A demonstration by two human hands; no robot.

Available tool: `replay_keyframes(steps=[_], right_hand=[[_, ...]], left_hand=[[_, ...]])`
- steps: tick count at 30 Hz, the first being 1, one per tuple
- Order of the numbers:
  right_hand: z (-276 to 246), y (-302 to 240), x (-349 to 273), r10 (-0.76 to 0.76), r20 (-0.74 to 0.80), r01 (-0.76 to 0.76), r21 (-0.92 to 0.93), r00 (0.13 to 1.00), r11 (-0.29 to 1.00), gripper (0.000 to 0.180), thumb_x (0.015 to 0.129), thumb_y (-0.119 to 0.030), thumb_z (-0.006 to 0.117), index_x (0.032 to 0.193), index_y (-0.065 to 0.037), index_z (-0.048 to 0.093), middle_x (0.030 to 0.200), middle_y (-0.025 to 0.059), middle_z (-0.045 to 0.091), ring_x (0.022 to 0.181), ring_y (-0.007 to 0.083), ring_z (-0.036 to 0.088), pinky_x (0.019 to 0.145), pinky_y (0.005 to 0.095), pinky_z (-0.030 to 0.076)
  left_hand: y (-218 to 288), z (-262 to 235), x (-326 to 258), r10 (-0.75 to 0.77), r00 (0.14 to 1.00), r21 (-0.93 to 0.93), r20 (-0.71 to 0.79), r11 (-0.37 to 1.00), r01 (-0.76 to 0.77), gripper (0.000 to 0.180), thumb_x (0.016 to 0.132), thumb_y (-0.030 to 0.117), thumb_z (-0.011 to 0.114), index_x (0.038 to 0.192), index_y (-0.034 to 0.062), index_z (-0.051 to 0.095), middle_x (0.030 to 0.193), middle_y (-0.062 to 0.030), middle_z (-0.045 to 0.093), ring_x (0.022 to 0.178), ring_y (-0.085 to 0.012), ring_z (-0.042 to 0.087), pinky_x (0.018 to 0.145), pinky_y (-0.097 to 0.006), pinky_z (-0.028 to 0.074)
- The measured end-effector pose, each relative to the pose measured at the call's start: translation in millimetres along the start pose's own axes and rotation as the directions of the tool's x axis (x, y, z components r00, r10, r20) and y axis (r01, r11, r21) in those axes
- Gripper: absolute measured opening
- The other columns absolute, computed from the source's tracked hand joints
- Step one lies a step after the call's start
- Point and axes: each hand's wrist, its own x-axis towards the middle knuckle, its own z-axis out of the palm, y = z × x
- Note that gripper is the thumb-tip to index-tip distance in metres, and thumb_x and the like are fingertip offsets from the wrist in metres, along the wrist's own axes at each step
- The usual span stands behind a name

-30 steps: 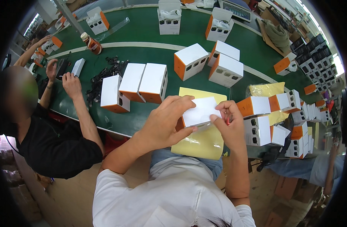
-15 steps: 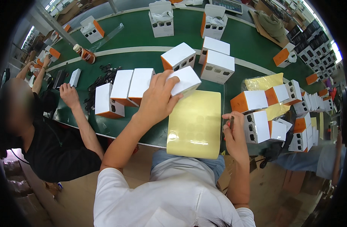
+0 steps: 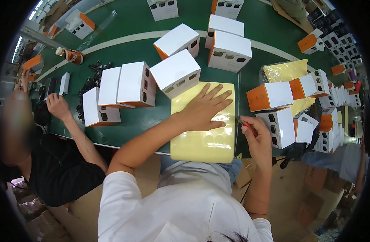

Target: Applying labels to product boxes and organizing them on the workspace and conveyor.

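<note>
white boxes point(image 3: 175, 72) crowd sheet's far edge, green belt point(image 3: 132, 125) left open

Your left hand point(image 3: 203, 109) lies flat on a pale yellow sheet of round stickers point(image 3: 205, 139), at the near edge of the green table. White boxes w/ orange ends surround it: one box point(image 3: 175, 74) just above your fingers, three point(image 3: 118, 90) to the left, a cluster point(image 3: 288, 109) to the right. A crinkled yellow bag point(image 3: 286, 71) sits behind that cluster.
</note>
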Motion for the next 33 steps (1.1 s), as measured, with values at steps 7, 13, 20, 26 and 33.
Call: replay_keyframes(steps=[7, 13, 20, 26, 33], right_hand=[[6, -7, 7, -0.037, 0.001, 0.036, -0.229, 0.999, 0.973, 0.019, 0.092, 0.003, 0.064, 0.109, -0.002, 0.073, 0.092, 0.0104, 0.066, 0.077, 0.0187, 0.06, 0.072, 0.0289, 0.049], [16, -11, 18, -0.015, 0.008, 0.017, -0.458, 1.0, 0.889, 0.019, 0.09, -0.003, 0.068, 0.106, -0.009, 0.076, 0.088, 0.0078, 0.066, 0.071, 0.0263, 0.061, 0.066, 0.0362, 0.048], [20, -9, 22, 0.031, 0.038, -0.007, -0.525, 0.999, 0.851, 0.02, 0.09, -0.005, 0.066, 0.105, -0.011, 0.077, 0.085, 0.008, 0.065, 0.07, 0.0286, 0.063, 0.068, 0.0408, 0.049], [17, -9, 26, 0.039, 0.084, 0.01, -0.514, 0.996, 0.858, 0.02, 0.089, -0.003, 0.066, 0.103, -0.01, 0.077, 0.084, 0.0093, 0.064, 0.071, 0.0289, 0.064, 0.066, 0.0404, 0.049], [17, -12, 24, 0.082, 0.101, -0.02, -0.504, 0.992, 0.863, 0.019, 0.088, -0.005, 0.066, 0.104, -0.01, 0.077, 0.081, 0.009, 0.063, 0.069, 0.0282, 0.064, 0.065, 0.0412, 0.049]], left_hand=[[-4, -17, -13, 0.057, 0.993, -0.178, 0.107, 0.983, -0.038, 0.063, 0.087, 0.045, 0.072, 0.14, 0.0124, 0.057, 0.158, -0.0079, 0.042, 0.148, -0.0317, 0.035, 0.118, -0.053, 0.025], [-6, -4, -9, 0.052, 0.998, -0.134, -0.035, 0.989, -0.056, 0.057, 0.08, 0.042, 0.079, 0.13, 0.0168, 0.065, 0.143, -0.0053, 0.054, 0.136, -0.0291, 0.043, 0.107, -0.048, 0.032], [-6, -1, -9, 0.043, 0.998, -0.136, -0.047, 0.99, -0.049, 0.06, 0.08, 0.044, 0.079, 0.131, 0.0186, 0.064, 0.143, -0.004, 0.053, 0.134, -0.0292, 0.043, 0.104, -0.047, 0.033], [-5, -3, -9, 0.039, 0.998, -0.125, -0.039, 0.991, -0.044, 0.062, 0.078, 0.043, 0.08, 0.132, 0.0187, 0.063, 0.144, -0.0032, 0.052, 0.134, -0.0286, 0.042, 0.104, -0.047, 0.033], [-5, -3, -9, 0.038, 0.999, -0.129, -0.036, 0.991, -0.042, 0.061, 0.078, 0.043, 0.08, 0.131, 0.0188, 0.064, 0.144, -0.0033, 0.052, 0.134, -0.0285, 0.042, 0.104, -0.047, 0.033]])
